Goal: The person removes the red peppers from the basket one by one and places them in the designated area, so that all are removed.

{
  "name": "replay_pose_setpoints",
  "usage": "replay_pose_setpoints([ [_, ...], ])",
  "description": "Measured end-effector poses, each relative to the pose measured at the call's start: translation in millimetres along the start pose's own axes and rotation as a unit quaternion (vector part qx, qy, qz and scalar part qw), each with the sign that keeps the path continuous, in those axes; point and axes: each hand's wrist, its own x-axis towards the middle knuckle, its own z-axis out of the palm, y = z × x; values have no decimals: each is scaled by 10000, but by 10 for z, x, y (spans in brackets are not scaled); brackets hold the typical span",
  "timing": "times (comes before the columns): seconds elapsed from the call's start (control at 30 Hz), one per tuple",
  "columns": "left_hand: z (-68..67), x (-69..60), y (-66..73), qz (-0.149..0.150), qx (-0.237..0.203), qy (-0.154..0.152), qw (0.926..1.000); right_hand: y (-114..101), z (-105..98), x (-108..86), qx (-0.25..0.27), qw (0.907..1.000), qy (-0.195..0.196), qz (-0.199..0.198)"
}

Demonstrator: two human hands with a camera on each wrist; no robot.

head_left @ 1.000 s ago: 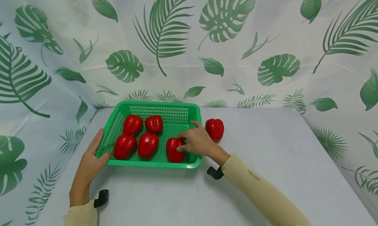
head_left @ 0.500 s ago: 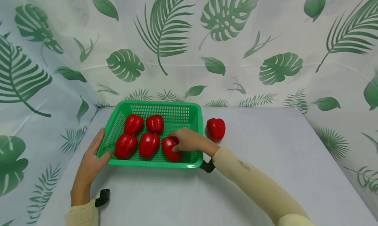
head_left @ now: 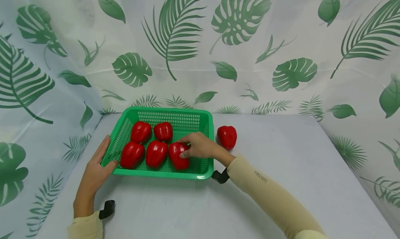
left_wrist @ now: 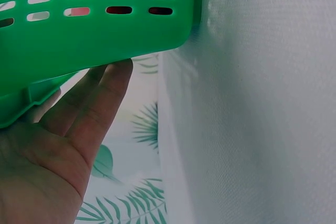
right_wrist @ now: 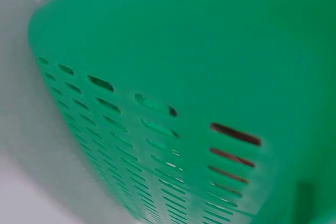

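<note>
A green basket (head_left: pixel 168 175) holds several red bell peppers, two at the back and three along the front. Inside it my right hand (head_left: pixel 201 147) grips the rightmost front pepper (head_left: pixel 178 159), thumb on its near side and fingers over its top. At the basket's left end my left hand (head_left: pixel 95 171) holds the rim, thumb on the front corner. The left wrist view shows that hand (left_wrist: pixel 63 145) with fingers against the outside of the green wall (left_wrist: pixel 105 40). Only the basket's perforated wall (right_wrist: pixel 157 51) fills the right wrist view; the right hand is hidden there.
Another red pepper (head_left: pixel 227 137) lies on the white table (head_left: pixel 268 155), just outside the basket's right end. Leaf-patterned white curtains (head_left: pixel 193 82) stand behind and on both sides.
My right hand has moved left with the pepper, which now sits beside the middle front one. My left hand and the basket have stayed in place.
</note>
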Motion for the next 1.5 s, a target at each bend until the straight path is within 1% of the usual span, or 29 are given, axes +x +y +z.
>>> replay_pose_setpoints([
  [0.1, -1, -6, -7, -7, -8, 1, 10000, 2, -27, -27, 136, 9998, 109, -18],
  [0.3, -1, -26, -7, 37, -52, 30, 10000, -28, -173, -142, 439, 9986, 297, -45],
  [0.4, -1, -33, 1, 51, -69, 50, 10000, -50, -246, -230, 564, 9978, 337, 85],
  [0.57, 4, -21, 9, 74, -76, 47, 9999, -39, -338, -397, 648, 9955, 618, 323],
  [0.67, 4, -19, 6, 77, -64, 53, 9999, -3, -378, -497, 698, 9940, 790, 288],
  [0.77, 0, -23, 1, 72, -28, 62, 10000, 45, -404, -589, 810, 9924, 910, 166],
  [0.9, -1, -34, -7, 74, 33, 84, 9999, 89, -433, -712, 1126, 9884, 1017, 61],
  [1.1, 5, -37, -14, 219, 52, 114, 9997, 108, -494, -901, 1450, 9809, 1240, 370],
  [1.2, 6, -43, -19, 235, 28, 110, 9997, 139, -518, -981, 1615, 9774, 1292, 438],
  [1.33, 4, -47, -21, 171, -18, 89, 9998, 197, -545, -1074, 1651, 9755, 1364, 502],
  [1.5, -3, -38, -20, 81, -41, 51, 9999, 265, -564, -1210, 1458, 9752, 1502, 718],
])
